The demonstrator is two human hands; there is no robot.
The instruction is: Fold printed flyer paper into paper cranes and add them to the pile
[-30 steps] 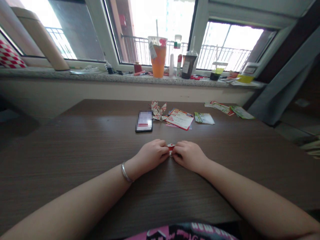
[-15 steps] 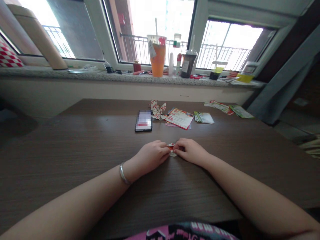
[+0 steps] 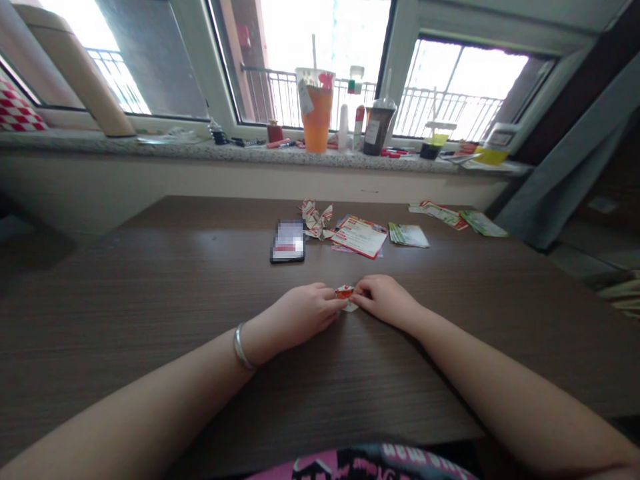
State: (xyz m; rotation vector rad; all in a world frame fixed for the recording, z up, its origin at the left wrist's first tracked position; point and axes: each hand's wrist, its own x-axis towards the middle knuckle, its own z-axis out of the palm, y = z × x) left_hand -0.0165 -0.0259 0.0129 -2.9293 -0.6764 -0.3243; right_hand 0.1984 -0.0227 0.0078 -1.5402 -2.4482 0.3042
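Observation:
A small piece of folded paper [image 3: 345, 292], orange-red and white, lies on the brown table between my hands. My left hand [image 3: 310, 308], with a silver bangle on its wrist, grips the paper's left side, its fingers closed and reaching across the near edge. At the right side my right hand [image 3: 384, 297] pinches the paper between thumb and fingers. Parts of the paper are hidden under the fingertips. Beyond the hands, several folded paper shapes [image 3: 316, 221] with red stripes stand in a cluster.
A phone [image 3: 288, 241] lies left of the folded shapes. Printed sheets [image 3: 361, 237] and a stack of cards [image 3: 409, 235] are to their right, with more paper strips [image 3: 445, 215] at the far right. Drink cups, including an orange one [image 3: 317, 120], line the windowsill [image 3: 170, 151].
My left fingers have shifted slightly and now extend over the paper's near edge. My right hand has moved a little to the right, and more of the orange-red face shows.

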